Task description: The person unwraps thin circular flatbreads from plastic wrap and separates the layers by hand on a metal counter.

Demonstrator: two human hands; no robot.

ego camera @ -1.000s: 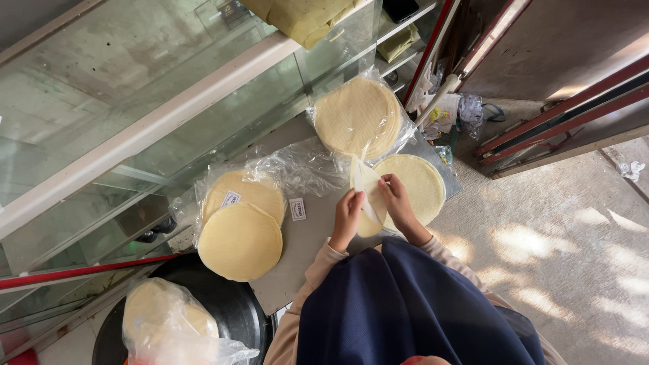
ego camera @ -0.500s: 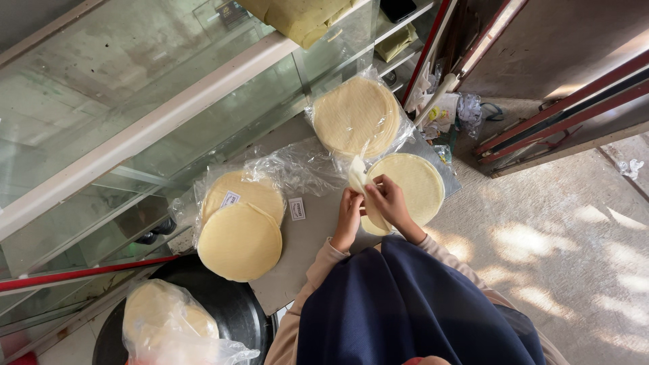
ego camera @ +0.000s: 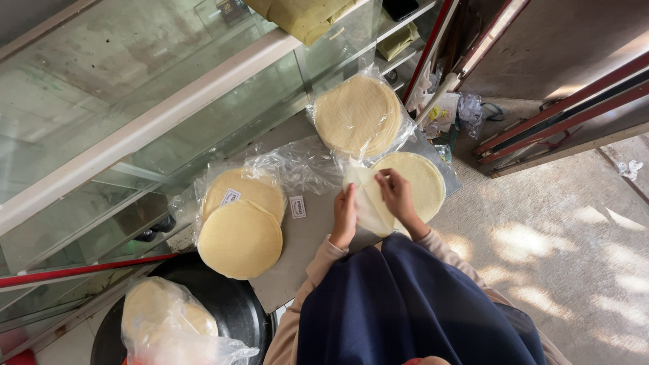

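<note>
**Both hands on the thin sheet over the round stack**

You hold a thin pale sheet above the open stack of round flatbreads, near the right end of the grey table. Your left hand presses the sheet's left edge with fingers together; your right hand pinches its top with fingers closed on it. Just behind lies a bagged stack. To the left, two more round stacks rest on clear plastic, with a small label beside them. A glass case stands behind the table.

One head camera — looking steeply down, close over the table.
</note>
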